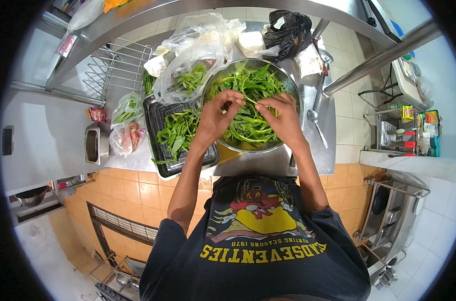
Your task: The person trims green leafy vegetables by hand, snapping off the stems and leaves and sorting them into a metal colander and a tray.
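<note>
Both hands are over a large metal colander (pixel 206 131) full of leafy green water spinach (pixel 250 129). My left hand (pixel 219 114) pinches one end of a pale green stem (pixel 250 100) between thumb and fingers. The other end of that stem is pinched by my right hand (pixel 284 116), a short way to the right. Left of the colander, a black tray (pixel 157 111) carries more leafy stems (pixel 178 131). Behind the tray, an open clear plastic bag (pixel 167 90) has more greens inside.
Clear plastic bags (pixel 208 30) and a black plastic bag (pixel 293 32) lie behind the colander. A spoon (pixel 317 128) rests on the steel table (pixel 328 108) at right. At left are bagged vegetables (pixel 127 113), a small steel container (pixel 96 145) and a wire rack (pixel 112 67).
</note>
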Available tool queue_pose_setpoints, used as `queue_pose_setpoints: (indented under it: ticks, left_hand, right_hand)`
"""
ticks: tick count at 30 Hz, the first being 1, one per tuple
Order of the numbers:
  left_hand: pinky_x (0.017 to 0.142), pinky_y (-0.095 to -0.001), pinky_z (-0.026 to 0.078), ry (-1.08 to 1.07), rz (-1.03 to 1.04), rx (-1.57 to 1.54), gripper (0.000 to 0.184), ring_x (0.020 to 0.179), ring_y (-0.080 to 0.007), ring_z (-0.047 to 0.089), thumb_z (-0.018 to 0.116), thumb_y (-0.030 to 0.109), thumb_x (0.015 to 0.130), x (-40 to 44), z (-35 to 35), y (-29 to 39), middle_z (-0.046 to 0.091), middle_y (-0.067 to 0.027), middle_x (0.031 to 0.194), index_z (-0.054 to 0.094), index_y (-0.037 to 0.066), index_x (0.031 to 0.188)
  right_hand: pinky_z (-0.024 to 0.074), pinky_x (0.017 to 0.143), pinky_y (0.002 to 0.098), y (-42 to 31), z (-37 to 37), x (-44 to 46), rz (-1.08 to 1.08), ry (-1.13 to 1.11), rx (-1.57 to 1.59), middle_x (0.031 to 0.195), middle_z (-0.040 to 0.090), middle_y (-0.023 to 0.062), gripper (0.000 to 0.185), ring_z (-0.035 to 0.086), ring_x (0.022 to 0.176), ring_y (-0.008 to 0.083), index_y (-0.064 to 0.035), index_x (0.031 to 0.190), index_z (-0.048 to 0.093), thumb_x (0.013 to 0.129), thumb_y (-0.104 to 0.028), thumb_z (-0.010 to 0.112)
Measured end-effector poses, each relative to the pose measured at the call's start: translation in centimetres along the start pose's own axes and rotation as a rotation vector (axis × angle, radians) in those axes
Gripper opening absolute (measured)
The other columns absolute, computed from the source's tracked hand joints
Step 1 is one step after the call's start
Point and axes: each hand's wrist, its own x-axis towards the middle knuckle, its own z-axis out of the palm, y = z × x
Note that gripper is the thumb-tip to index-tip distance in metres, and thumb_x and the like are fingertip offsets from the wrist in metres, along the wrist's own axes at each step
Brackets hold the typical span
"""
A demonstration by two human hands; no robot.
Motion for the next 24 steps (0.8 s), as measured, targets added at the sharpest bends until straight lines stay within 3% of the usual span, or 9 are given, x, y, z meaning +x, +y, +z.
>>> queue_pose_setpoints:
  ticks: [3,9,13,15,24]
  left_hand:
    - [0.076,-0.0253,0.048,0.026,0.030,0.146,0.018,0.083,-0.0087,0.061,0.067,0.010,0.092,0.0,0.6,0.2,0.069,-0.0038,0.089,0.064,-0.001,0.106]
    - [0.068,-0.0249,0.046,0.092,0.014,0.118,0.017,0.075,-0.0072,0.057,0.072,0.014,0.090,0.0,1.0,0.3,0.066,-0.0029,0.080,0.069,-0.001,0.097]
    - [0.068,-0.0218,0.043,0.102,-0.072,0.138,0.015,0.074,-0.0049,0.051,0.070,0.015,0.092,-0.1,1.3,0.4,0.061,0.0032,0.079,0.068,0.000,0.094]
    - [0.068,-0.0215,0.043,0.111,-0.170,0.197,0.015,0.073,-0.0047,0.051,0.069,0.015,0.092,-0.1,1.2,1.1,0.061,0.0036,0.079,0.069,0.000,0.093]
    - [0.060,-0.0218,0.039,0.118,-0.056,0.020,0.018,0.067,-0.0029,0.047,0.069,0.019,0.091,0.1,1.7,-1.0,0.058,0.0049,0.073,0.070,0.002,0.093]
  right_hand:
    - [0.0327,0.100,0.0416,-0.4,-0.3,0.2,-0.043,0.016,-0.087,0.080,0.065,0.0055,0.011,0.054,0.088,0.0231,-0.0091,0.089,0.073,0.085,-0.019,0.070]
    - [0.0324,0.101,0.0441,-0.9,-0.2,0.4,-0.095,0.079,-0.202,0.078,0.064,0.0046,0.008,0.056,0.087,0.0238,-0.0107,0.087,0.073,0.083,-0.017,0.070]
    - [0.0323,0.102,0.0453,-1.5,0.0,0.5,-0.086,0.116,-0.234,0.078,0.065,0.0045,0.007,0.057,0.085,0.0242,-0.0113,0.087,0.073,0.083,-0.017,0.071]
    - [0.0320,0.102,0.0459,-1.5,0.2,0.6,-0.109,0.124,-0.232,0.078,0.065,0.0050,0.007,0.057,0.085,0.0243,-0.0109,0.086,0.073,0.083,-0.017,0.071]
    - [0.0353,0.096,0.0429,-1.4,1.3,0.5,0.013,0.174,-0.032,0.075,0.068,0.0060,0.010,0.057,0.079,0.0253,-0.0086,0.083,0.075,0.082,-0.019,0.073]
